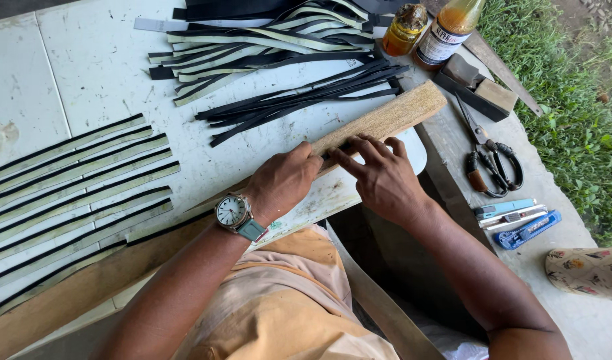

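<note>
My left hand (283,180) and my right hand (379,177) press down side by side on a long wooden board (399,115) that lies slantwise across the white table (93,60). Their fingertips meet over a thin black strip (336,151) on the board. I cannot tell whether either hand pinches the strip. A watch sits on my left wrist (234,213). A loose bundle of black strips (299,100) lies just beyond the board.
Long black-and-pale strips (73,180) lie in rows at the left. A heap of strips (266,40) sits at the top. Two bottles (429,27), small blocks (483,90), scissors (489,160) and utility knives (516,220) lie on the grey ledge at the right, with grass beyond.
</note>
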